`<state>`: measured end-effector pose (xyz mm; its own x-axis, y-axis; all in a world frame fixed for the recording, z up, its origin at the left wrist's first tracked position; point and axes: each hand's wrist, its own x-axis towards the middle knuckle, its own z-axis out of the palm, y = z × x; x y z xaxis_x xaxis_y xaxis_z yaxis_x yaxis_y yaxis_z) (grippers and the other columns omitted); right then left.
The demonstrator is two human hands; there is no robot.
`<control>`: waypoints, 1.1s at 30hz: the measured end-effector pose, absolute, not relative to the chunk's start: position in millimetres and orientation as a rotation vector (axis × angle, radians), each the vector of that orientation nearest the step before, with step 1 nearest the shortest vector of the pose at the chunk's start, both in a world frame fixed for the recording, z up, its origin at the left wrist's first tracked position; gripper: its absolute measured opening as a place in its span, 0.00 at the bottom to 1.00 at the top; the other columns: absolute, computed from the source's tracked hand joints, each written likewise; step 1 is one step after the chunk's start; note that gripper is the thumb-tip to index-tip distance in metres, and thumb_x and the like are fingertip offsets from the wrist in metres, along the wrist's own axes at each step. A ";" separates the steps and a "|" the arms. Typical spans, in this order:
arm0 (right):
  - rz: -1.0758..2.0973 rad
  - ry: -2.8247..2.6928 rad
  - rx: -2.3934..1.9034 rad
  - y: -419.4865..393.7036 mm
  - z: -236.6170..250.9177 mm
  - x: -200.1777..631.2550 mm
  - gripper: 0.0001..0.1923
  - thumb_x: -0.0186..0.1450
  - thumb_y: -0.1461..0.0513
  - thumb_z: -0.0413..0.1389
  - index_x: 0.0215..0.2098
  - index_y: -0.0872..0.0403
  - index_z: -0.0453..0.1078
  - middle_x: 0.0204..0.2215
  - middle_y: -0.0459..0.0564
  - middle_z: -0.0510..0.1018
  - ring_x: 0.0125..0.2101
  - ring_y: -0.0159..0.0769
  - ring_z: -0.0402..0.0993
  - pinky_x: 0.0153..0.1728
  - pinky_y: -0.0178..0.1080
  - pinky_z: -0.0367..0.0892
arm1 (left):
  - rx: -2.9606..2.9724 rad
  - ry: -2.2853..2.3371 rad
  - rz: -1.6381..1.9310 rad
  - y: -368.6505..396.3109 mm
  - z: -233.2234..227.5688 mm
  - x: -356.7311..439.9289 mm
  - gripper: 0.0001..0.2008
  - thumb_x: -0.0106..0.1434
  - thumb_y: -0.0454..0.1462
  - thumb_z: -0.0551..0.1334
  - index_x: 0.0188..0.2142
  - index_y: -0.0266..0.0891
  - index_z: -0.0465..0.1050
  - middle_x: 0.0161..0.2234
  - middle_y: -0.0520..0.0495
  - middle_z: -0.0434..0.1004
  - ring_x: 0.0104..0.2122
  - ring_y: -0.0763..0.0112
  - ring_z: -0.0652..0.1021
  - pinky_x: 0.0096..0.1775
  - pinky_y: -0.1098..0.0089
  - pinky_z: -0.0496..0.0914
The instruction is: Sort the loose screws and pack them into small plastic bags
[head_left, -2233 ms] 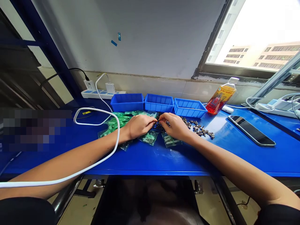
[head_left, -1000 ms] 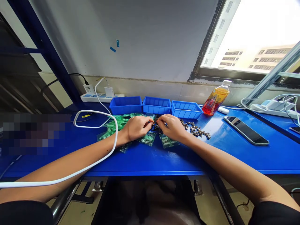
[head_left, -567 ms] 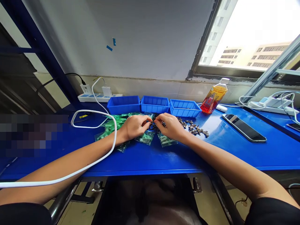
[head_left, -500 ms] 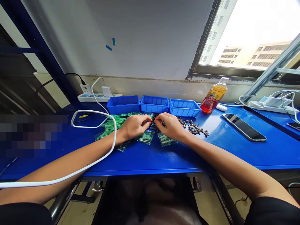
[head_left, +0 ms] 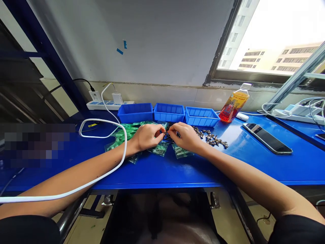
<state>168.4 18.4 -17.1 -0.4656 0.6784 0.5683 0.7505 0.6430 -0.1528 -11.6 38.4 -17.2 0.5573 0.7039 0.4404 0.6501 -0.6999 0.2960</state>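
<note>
My left hand (head_left: 148, 136) and my right hand (head_left: 185, 136) meet fingertip to fingertip over the middle of the blue table (head_left: 162, 173). Thumb and forefinger of each are pinched together. Between them is a small dark piece, too tiny to name for certain. Dark screws lie behind the fingers, and more metal screws (head_left: 215, 139) are heaped to the right of my right hand. Green packets (head_left: 123, 134) spread out behind and left of my left hand. Small clear bags with green-tinted contents lie in front, one bag (head_left: 182, 152) under my right hand.
Three blue bins (head_left: 169, 113) stand in a row along the wall. A drink bottle (head_left: 235, 103) and a phone (head_left: 267, 139) are on the right. A white cable (head_left: 125, 142) loops across my left forearm. A power strip (head_left: 103, 105) sits at the back left.
Both hands stay pinched at nearly the same spot, with only slight finger movement. The whole view has shifted a little as the camera moved.
</note>
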 end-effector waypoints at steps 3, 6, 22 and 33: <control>-0.150 -2.266 -1.102 18.2 -17.4 168.2 0.07 0.62 0.65 0.51 0.29 0.56 0.69 0.24 0.49 0.75 0.27 0.32 0.69 0.29 0.33 0.60 | 2.682 1.166 0.829 38.0 -17.0 -11.4 0.08 0.55 0.38 0.55 0.31 0.38 0.72 0.19 0.54 0.72 0.21 0.73 0.71 0.25 0.74 0.61; -0.145 -2.268 -1.101 17.7 -17.3 167.7 0.06 0.62 0.65 0.51 0.29 0.56 0.69 0.24 0.48 0.75 0.27 0.32 0.69 0.29 0.33 0.60 | 2.676 1.166 0.821 37.8 -16.9 -11.4 0.08 0.54 0.37 0.56 0.30 0.38 0.72 0.19 0.54 0.72 0.20 0.73 0.71 0.25 0.74 0.61; -0.130 -2.263 -1.171 17.4 -15.4 167.0 0.06 0.63 0.64 0.52 0.31 0.56 0.70 0.27 0.49 0.76 0.29 0.33 0.70 0.31 0.34 0.61 | 2.684 1.266 0.741 35.7 -13.4 -9.7 0.09 0.57 0.39 0.55 0.32 0.39 0.72 0.20 0.54 0.73 0.19 0.72 0.71 0.24 0.73 0.59; -0.159 -2.251 -1.188 17.3 -14.9 166.9 0.06 0.63 0.64 0.53 0.30 0.55 0.70 0.25 0.48 0.75 0.29 0.33 0.69 0.30 0.34 0.60 | 2.671 1.247 0.707 35.6 -13.2 -9.4 0.08 0.57 0.39 0.55 0.31 0.39 0.71 0.21 0.53 0.72 0.21 0.72 0.71 0.25 0.73 0.60</control>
